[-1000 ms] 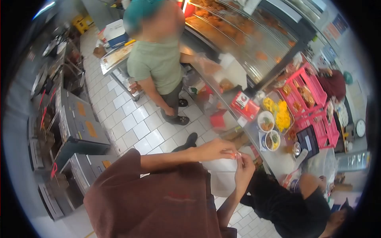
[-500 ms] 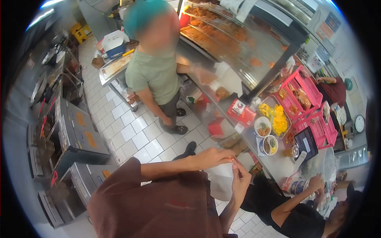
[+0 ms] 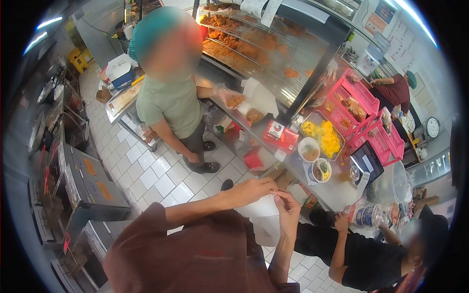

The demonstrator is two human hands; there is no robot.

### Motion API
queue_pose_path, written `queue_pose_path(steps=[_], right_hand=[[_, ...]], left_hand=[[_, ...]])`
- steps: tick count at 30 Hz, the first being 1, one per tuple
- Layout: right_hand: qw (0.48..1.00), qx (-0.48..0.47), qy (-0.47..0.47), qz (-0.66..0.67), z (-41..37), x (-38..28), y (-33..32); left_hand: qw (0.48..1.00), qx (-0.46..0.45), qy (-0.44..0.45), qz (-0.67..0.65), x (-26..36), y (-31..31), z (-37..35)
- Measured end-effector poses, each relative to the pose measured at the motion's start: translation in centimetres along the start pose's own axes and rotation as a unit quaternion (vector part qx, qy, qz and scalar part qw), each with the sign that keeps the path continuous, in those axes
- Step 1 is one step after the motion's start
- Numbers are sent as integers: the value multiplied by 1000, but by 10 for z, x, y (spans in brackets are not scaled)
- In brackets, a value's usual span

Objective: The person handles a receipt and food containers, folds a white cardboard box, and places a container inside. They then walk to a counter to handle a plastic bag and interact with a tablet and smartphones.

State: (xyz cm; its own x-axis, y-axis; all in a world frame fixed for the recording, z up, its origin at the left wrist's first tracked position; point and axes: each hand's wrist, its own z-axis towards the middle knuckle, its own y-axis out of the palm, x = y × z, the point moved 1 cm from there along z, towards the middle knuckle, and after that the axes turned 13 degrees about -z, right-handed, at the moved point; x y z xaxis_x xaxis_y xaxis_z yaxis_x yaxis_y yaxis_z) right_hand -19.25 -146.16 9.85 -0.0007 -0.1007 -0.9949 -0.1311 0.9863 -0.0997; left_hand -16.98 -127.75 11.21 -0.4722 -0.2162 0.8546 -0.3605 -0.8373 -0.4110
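Note:
My left hand point(image 3: 251, 192) and my right hand point(image 3: 288, 207) meet in front of my brown shirt. Their fingertips are pinched together around something small and thin that I cannot make out. Just below and behind the fingers is a white sheet or bag point(image 3: 264, 222), partly covered by my arm and hand; whether it is attached to what I pinch cannot be told. Beyond my hands, on the metal counter point(image 3: 337, 193), stand two paper bowls of food, one bowl point(image 3: 309, 150) behind the other bowl point(image 3: 321, 170).
A tray of yellow food point(image 3: 330, 140), a red box point(image 3: 282, 136), pink baskets point(image 3: 354, 100) and a tablet point(image 3: 367, 162) crowd the counter. A co-worker in green point(image 3: 168, 100) holds food by the heated display case point(image 3: 266, 51). Another in black point(image 3: 371, 256) handles stacked bowls at right.
My view has shifted, and my hands stay pinched together, now slightly further left. The orange-red bit seen between my fingertips no longer shows. The co-worker in black has spread their hands along the stacked bowls.

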Motion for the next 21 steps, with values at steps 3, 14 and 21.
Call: queue_pose_path(steps=[3,14,21], right_hand=[[997,-38,56,-21,3,4,-20],[997,-10,66,-25,-5,-2,-12],[995,-22,71,-61,-4,-1,-12]], left_hand=[[1000,-16,6,-11,6,-3,2],[993,-31,-107,-36,15,-7,-4],[998,3,57,-9,-1,2,-11]])
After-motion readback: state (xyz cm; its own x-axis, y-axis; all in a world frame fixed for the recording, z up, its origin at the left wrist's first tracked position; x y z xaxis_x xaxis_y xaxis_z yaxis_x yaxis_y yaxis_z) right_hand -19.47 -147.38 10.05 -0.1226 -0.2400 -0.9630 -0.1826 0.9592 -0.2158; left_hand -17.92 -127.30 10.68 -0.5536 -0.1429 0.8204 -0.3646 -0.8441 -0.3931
